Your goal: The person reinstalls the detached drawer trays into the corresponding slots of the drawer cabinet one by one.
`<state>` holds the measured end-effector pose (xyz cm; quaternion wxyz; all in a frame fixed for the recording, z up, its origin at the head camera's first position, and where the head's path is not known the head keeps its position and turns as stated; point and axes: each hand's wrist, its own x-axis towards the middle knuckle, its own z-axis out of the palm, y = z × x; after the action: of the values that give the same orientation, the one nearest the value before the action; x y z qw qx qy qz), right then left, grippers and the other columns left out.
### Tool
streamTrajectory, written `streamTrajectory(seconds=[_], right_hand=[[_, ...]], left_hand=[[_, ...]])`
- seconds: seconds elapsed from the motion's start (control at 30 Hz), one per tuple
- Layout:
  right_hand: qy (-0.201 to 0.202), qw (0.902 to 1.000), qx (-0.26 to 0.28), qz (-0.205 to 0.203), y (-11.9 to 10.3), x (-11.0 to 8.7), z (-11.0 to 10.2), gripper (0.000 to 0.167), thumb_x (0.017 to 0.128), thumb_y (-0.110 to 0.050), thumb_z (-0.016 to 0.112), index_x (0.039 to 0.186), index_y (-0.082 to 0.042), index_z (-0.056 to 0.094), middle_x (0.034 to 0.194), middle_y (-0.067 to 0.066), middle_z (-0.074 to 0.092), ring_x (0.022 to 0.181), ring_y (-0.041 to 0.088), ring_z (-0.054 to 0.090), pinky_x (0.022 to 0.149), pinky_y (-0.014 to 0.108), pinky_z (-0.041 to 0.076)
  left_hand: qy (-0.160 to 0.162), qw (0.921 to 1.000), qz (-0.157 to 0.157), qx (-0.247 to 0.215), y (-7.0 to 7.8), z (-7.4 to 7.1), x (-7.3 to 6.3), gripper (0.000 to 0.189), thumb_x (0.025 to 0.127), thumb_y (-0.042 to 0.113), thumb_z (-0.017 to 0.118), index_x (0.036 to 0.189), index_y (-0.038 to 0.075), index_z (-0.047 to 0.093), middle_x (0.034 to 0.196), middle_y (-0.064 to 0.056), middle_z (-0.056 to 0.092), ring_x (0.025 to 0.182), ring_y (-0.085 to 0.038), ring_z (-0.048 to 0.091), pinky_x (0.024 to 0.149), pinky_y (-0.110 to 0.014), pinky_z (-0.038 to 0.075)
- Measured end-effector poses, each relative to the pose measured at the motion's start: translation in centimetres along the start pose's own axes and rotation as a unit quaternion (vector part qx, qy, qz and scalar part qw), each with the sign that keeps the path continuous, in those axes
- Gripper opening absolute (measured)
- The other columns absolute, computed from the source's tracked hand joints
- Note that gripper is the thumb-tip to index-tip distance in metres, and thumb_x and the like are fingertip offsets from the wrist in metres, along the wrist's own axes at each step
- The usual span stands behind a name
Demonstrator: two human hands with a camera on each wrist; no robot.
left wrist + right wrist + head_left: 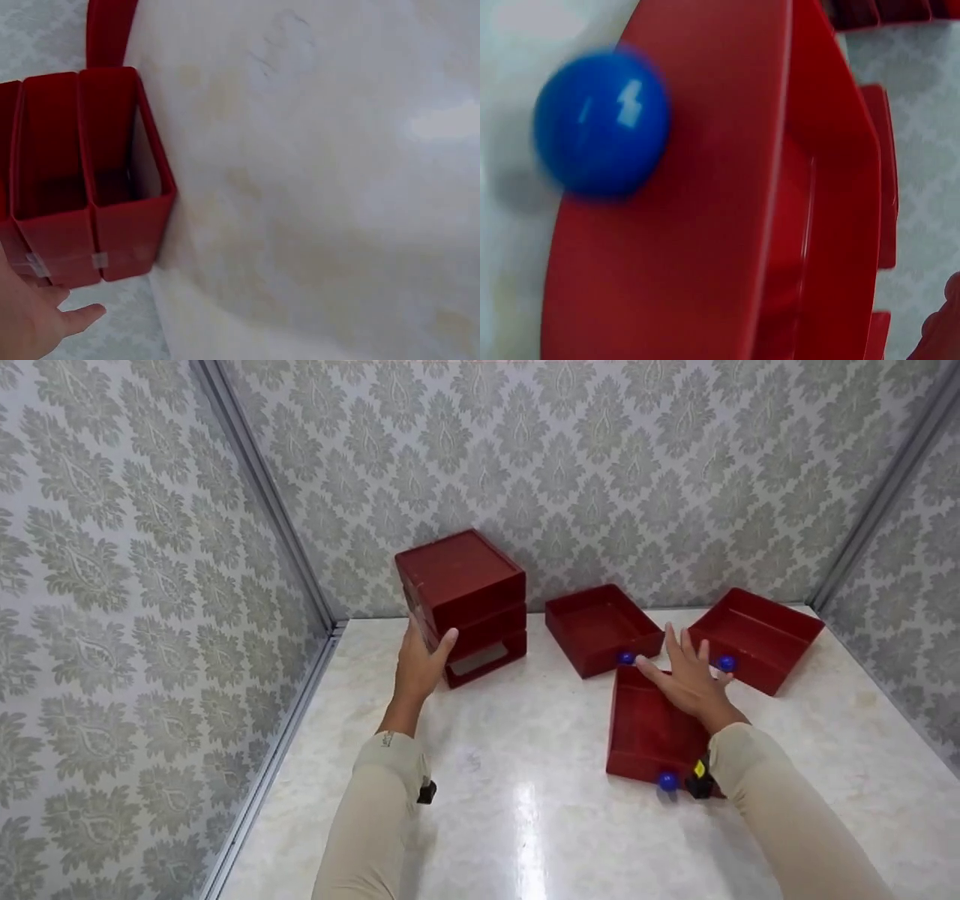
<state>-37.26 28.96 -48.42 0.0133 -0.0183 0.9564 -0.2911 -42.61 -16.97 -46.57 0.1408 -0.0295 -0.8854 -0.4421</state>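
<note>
A red cabinet frame (461, 574) with open slots stands at the back left of the table. My left hand (418, 664) rests along its left side, fingers stretched and thumb apart at the front corner; in the left wrist view the slots of the cabinet (131, 236) face the camera. Spread fingers show on my right hand (691, 682), held over a loose red drawer (645, 727) with nothing in its grasp. That drawer carries a blue ball knob (667, 781) on its front, seen large as a blue ball (600, 124) in the right wrist view.
Two more red drawers lie behind the right hand: one at back middle (600, 619), with a blue knob (626, 658), and another at back right (757, 630), also with a blue knob (727, 663). Patterned walls (525, 472) enclose the glossy marbled table (480, 810).
</note>
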Motion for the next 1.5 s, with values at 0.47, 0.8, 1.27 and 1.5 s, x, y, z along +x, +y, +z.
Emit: streamTrajectory(seconds=[0.47, 0.8, 1.27, 1.5], right_hand=[[-0.022, 0.9786, 0.204, -0.01, -3.7, 1.5, 0.9, 0.092, 0.095, -0.082, 0.024, 0.157, -0.035, -0.025, 0.17, 0.003, -0.022, 0.154, 0.042, -0.024, 0.118, 0.072, -0.012], [-0.037, 0.9763, 0.213, -0.002, -4.2, 2.0, 1.0, 0.094, 0.095, -0.082, 0.025, 0.158, -0.034, -0.024, 0.17, 0.005, -0.022, 0.153, 0.041, -0.027, 0.116, 0.072, -0.014], [-0.007, 0.985, 0.134, -0.109, -11.7, 3.2, 1.7, 0.075, 0.099, -0.076, 0.028, 0.16, -0.047, -0.005, 0.172, -0.005, -0.012, 0.159, 0.036, -0.011, 0.117, 0.076, -0.004], [-0.002, 0.9863, 0.102, -0.13, -15.4, 3.5, 2.5, 0.081, 0.1, -0.073, 0.029, 0.165, -0.035, -0.001, 0.173, -0.007, 0.003, 0.16, 0.027, 0.007, 0.12, 0.073, 0.004]], left_hand=[[0.04, 0.998, -0.017, 0.044, 1.7, 0.9, 1.8, 0.07, 0.11, 0.038, 0.046, 0.164, 0.006, 0.016, 0.158, -0.022, 0.042, 0.145, -0.035, 0.045, 0.117, -0.049, 0.038], [0.092, 0.9908, -0.044, 0.09, 2.2, 1.4, 2.1, 0.056, 0.109, 0.021, 0.047, 0.159, 0.004, 0.032, 0.137, -0.026, 0.062, 0.121, -0.039, 0.065, 0.097, -0.051, 0.053], [0.004, 0.9965, -0.015, 0.083, 3.8, 3.0, 2.8, 0.044, 0.11, 0.016, 0.042, 0.154, 0.008, 0.045, 0.141, -0.018, 0.062, 0.13, -0.032, 0.061, 0.106, -0.047, 0.05], [-0.006, 0.9938, -0.032, 0.106, 4.6, 3.6, 3.2, 0.04, 0.111, 0.02, 0.042, 0.15, 0.013, 0.049, 0.139, -0.015, 0.064, 0.129, -0.032, 0.061, 0.106, -0.048, 0.049]])
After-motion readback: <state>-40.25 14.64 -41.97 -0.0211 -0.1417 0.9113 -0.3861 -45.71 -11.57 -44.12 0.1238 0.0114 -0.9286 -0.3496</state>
